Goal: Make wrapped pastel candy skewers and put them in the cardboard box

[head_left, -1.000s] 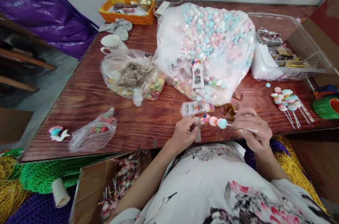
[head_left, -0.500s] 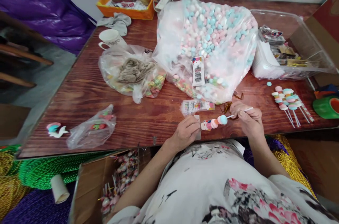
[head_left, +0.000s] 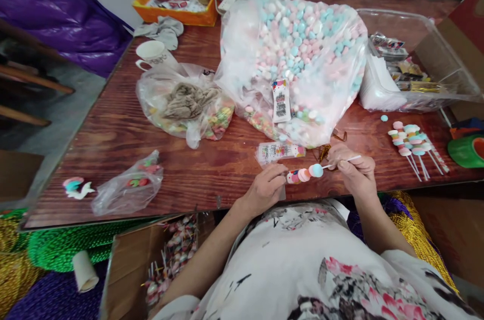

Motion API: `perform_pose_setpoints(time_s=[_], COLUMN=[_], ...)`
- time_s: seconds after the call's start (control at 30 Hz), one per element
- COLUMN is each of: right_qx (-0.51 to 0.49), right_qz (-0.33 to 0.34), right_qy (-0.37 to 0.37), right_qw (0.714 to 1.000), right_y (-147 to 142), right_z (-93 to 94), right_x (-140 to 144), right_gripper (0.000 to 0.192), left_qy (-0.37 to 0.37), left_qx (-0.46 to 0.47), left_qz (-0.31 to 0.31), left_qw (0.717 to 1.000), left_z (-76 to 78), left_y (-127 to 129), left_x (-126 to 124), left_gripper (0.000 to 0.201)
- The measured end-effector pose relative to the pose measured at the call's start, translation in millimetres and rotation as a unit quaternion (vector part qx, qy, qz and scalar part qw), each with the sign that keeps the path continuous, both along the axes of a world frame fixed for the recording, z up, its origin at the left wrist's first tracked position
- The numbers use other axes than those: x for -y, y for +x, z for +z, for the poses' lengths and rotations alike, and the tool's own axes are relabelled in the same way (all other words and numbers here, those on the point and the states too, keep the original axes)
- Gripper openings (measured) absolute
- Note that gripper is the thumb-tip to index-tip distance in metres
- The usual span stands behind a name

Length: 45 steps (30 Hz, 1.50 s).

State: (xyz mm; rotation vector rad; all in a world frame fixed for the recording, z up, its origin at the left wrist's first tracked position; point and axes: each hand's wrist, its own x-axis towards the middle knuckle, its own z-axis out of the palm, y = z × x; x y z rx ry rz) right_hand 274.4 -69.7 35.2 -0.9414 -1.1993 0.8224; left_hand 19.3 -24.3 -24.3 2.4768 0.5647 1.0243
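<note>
A marshmallow skewer [head_left: 316, 170], with pink, white and blue pieces on a white stick, lies level just above the table's front edge. My right hand [head_left: 353, 169] is closed on its stick. At the other end, my left hand [head_left: 266, 185] pinches a small clear printed wrapper [head_left: 292, 177], which seems to cover the leftmost marshmallows; the fingers hide part of it. Behind my hands lie more flat printed wrappers [head_left: 278, 151] and some gold twist ties [head_left: 324, 151]. Several finished-looking marshmallow skewers [head_left: 411, 139] rest to the right.
A large bag of marshmallows [head_left: 298, 48] fills the table's middle, with a smaller candy bag [head_left: 181, 108] to its left. At the right stand a clear plastic bin [head_left: 412, 20] and green tape [head_left: 463, 152]. Below the edge is a carton [head_left: 132, 264] of wrapped skewers.
My left hand's fingers have shifted slightly over the wrapper. The skewer and my right hand stay almost in place; the whole view has shifted a little.
</note>
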Motion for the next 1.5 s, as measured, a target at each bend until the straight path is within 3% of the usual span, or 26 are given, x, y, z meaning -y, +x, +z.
perform_pose_setpoints(time_s=[0.13, 0.23, 0.37, 0.47, 0.6, 0.67, 0.73, 0.83, 1.03, 1.23, 1.5], right_qx=[0.001, -0.014, -0.022, 0.0, 0.059, 0.077, 0.085, 0.062, -0.058, -0.038, -0.01], right_qz=[0.042, 0.067, 0.077, 0.067, 0.055, 0.059, 0.074, 0.102, 0.064, 0.005, 0.03], right_qy=[-0.013, -0.002, 0.023, 0.022, 0.046, 0.06, 0.064, 0.057, -0.032, -0.102, -0.114], right_qw=[0.999, 0.998, 0.997, 0.998, 0.996, 0.994, 0.992, 0.991, 0.996, 0.994, 0.993], right_y=[5.2, 6.7, 4.4, 2.7, 4.6, 6.9, 8.6, 6.4, -7.5, -13.7, -49.1], right_z=[9.7, 11.7, 8.2, 4.7, 1.5, 1.5, 2.1, 1.4, -11.0, -18.2, -23.4], right_x=[-10.8, -20.1, -22.0, -14.3, -3.3, -1.4, -2.1, -6.1, -11.1, -7.2, -4.7], right_gripper=[0.017, 0.016, 0.015, 0.013, 0.014, 0.015, 0.016, 0.014, 0.018, 0.016, 0.022], left_qy=[0.003, -0.019, -0.124, -0.231, -0.332, -0.331, -0.318, -0.312, -0.302, -0.271, -0.345], left_qx=[-0.027, -0.002, 0.051, 0.065, 0.044, -0.005, -0.062, -0.109, -0.126, -0.133, -0.119], left_qz=[-0.062, -0.066, 0.004, 0.074, 0.09, 0.062, 0.042, 0.046, 0.069, 0.122, 0.085], left_qw=[0.998, 0.998, 0.991, 0.968, 0.938, 0.942, 0.945, 0.943, 0.942, 0.946, 0.927], left_z=[1.7, 6.4, 9.3, 7.9, 9.1, 12.1, 15.3, 17.6, 15.3, 19.3, 24.0], left_y=[1.2, 3.1, 5.6, 7.2, 11.9, 15.9, 20.4, 27.2, 32.4, 31.8, 37.1], left_x=[0.1, 3.4, 11.7, 16.4, 15.5, 13.5, 12.1, 12.3, 14.7, 13.1, 10.1], left_gripper=[0.021, 0.02, 0.014, 0.009, 0.036, 0.037, 0.025, 0.027, 0.035, 0.035, 0.034])
